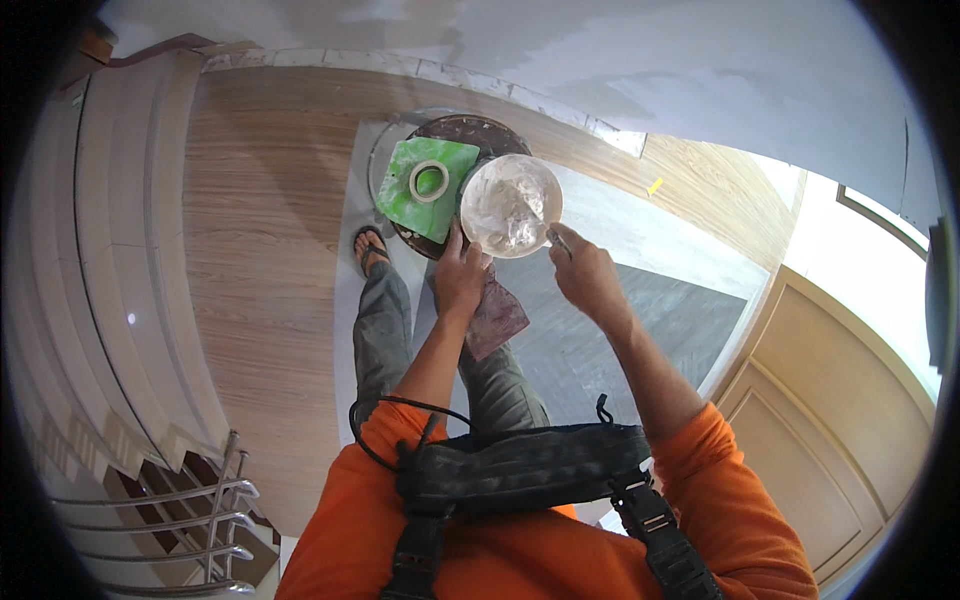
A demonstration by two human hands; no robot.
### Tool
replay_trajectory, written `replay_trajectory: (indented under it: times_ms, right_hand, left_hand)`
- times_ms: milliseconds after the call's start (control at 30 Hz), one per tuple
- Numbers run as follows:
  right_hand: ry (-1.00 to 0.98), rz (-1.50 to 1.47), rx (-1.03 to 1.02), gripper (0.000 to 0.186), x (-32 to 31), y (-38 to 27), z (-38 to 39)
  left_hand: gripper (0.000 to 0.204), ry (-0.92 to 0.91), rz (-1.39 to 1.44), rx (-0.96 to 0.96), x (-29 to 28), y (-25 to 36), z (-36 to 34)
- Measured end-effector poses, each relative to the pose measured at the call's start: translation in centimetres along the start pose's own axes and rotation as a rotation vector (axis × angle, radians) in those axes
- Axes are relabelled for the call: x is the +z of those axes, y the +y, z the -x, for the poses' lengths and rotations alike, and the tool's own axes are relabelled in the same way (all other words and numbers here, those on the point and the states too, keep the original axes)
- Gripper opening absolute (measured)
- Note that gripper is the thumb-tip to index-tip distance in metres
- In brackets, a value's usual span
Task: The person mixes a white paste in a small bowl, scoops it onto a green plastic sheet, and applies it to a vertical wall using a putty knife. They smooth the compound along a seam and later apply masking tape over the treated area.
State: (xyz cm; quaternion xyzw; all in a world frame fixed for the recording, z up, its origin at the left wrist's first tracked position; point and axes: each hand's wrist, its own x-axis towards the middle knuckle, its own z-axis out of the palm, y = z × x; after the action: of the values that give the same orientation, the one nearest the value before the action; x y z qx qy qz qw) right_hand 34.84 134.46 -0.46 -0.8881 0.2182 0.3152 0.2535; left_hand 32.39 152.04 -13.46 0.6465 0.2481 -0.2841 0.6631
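Observation:
A round pale bowl (505, 200) of thick whitish paste rests at the right side of a dark round board (475, 135). My right hand (585, 270) grips the handle of a metal scraper (540, 222) whose blade is down in the paste. My left hand (462, 275) grips the bowl's lower-left rim; a maroon cloth or sheet (500, 320) hangs beside it, below the bowl, and I cannot make out whether my fingers hold it. A green plastic plate (405, 205), smeared white, lies left of the bowl with a tape roll (429, 166) on it.
Wood-look flooring (255, 200) carries a grey sheet (680, 330) beneath my feet. A pale wall (700, 80) stands ahead. Light steps (110, 300) and metal railing (210, 520) are at left, a beige panelled door (820, 420) at right. My sandalled foot (370, 250) is left of the board.

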Motion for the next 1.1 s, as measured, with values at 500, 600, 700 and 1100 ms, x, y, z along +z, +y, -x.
replay_trajectory:
  times_ms: [500,600,700,1100]
  right_hand:
    - [-0.53,-1.557,0.826,0.023,-0.1,-1.3,-5.6]
    - [-0.478,-1.537,0.764,0.027,-2.7,-1.9,-5.0]
    - [-0.346,-1.104,0.641,0.024,-3.7,-2.0,-4.8]
    - [-0.058,0.526,-0.154,0.066,1.1,-3.2,0.3]
  left_hand:
    - [0.068,-0.023,-0.314,0.027,-0.6,-2.4,-1.0]
    - [0.068,-0.04,-0.329,-0.059,-0.8,-1.5,-0.7]
    - [0.068,-0.005,-0.366,-0.003,-0.9,-1.9,-1.0]
    - [0.066,0.013,-0.231,0.116,-1.1,-1.8,-1.3]
